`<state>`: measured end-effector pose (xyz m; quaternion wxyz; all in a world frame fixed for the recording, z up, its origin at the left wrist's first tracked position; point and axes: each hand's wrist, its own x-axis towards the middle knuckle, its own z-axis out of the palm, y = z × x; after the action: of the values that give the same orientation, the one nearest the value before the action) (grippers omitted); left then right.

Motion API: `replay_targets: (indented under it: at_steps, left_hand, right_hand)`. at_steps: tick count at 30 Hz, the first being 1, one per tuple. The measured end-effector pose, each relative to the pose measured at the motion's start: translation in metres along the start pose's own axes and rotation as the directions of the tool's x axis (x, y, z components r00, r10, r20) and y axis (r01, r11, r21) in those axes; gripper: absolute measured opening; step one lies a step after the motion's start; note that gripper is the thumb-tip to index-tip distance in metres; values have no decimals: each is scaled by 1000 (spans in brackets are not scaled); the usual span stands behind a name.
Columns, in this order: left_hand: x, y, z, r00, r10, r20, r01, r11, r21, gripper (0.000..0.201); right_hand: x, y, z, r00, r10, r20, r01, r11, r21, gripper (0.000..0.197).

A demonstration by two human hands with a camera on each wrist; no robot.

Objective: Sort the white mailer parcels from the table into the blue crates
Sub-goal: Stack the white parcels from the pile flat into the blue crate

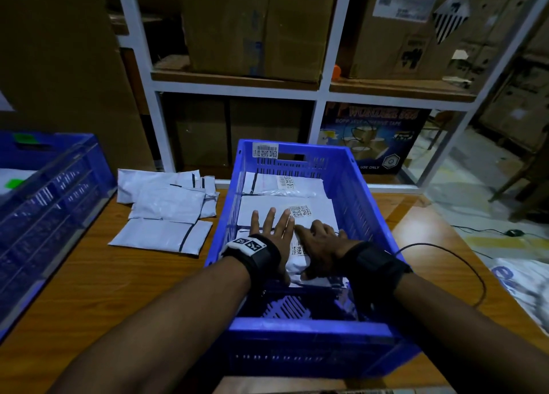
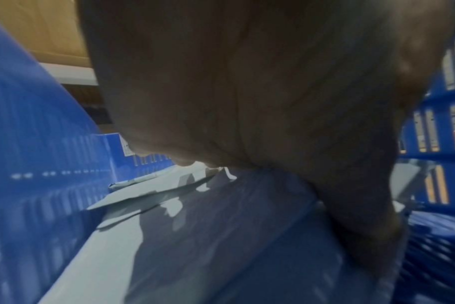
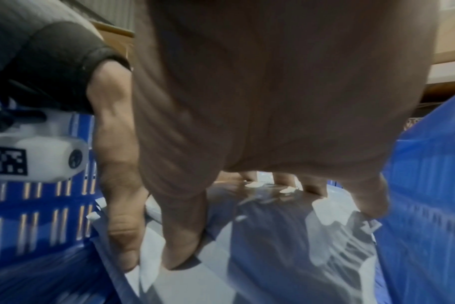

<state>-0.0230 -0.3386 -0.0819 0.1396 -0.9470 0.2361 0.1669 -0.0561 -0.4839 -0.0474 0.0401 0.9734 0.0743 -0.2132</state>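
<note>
Parcel (image 1: 297, 263) lies flat in the blue crate (image 1: 368, 203), near its front wall, right under both hands. Left hand (image 1: 271, 230) presses it with straight fingers; right hand (image 1: 322, 242) presses too, fingers bent.

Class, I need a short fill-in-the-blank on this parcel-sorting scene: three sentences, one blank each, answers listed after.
1. Both hands, the left hand and the right hand, rest on mailer parcels inside the ____ crate.
2. The unsorted mailer parcels lie on the table to the ____ of that crate.
3. The left hand's fingers are ____, not curled.

Answers: blue; left; straight
</note>
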Motion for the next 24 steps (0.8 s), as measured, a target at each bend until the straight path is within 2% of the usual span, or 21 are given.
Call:
replay_targets:
  at_steps: [7,10,15,20,24]
  left_hand:
    - [-5,2,-8,1000,-1,30,1,1000,0,151]
    - [-6,3,-4,1000,1,22,-1,1000,-12,150]
    - [-6,8,4,1000,-21,18,21,1000,-1,150]
    - [-10,15,-1,998,-47,39,48,999,-20,148]
    - [-22,31,-10,989,-24,143,35,996,-77,139]
  right_hand:
    - [-3,-5,6,998,-6,58,10,998,-70,134]
    - [-3,-10,16,993,33,110,-23,995,-96,130]
    - [0,-13,29,994,45,97,-41,998,-44,113]
    - [8,-12,39,996,52,73,-48,997,-57,113]
    - [9,-10,42,995,53,81,-46,995,-86,116]
